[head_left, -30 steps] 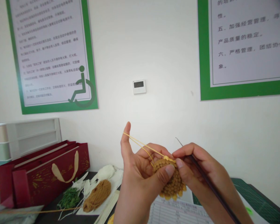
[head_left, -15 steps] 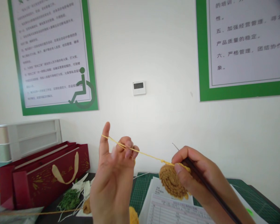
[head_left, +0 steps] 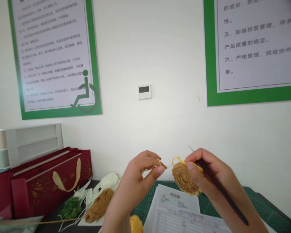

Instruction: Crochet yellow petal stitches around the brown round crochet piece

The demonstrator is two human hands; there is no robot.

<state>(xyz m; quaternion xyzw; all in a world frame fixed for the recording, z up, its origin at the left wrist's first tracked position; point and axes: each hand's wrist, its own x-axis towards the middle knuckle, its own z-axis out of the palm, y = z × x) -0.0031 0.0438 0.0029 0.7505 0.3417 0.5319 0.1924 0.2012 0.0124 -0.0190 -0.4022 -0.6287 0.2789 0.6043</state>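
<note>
My right hand pinches the edge of a round brown crocheted piece with yellow stitches along its rim. Across the same hand lies a crochet hook, its dark handle pointing down to the right and its thin metal tip up to the left. My left hand is just left of the piece, thumb and index finger closed on yellow yarn. That yarn curves slackly from the rim towards those fingers, and a strand circles one finger.
Beneath the hands, printed sheets lie on a green cutting mat. To the left are a brown yarn ball, green yarn, a red gift bag and stacked drawers. A yellow yarn ball shows at the bottom.
My left hand has come down and turned over, from raised fingers with taut yarn to a pinch near the piece. The yarn has gone slack. My right hand has shifted slightly right.
</note>
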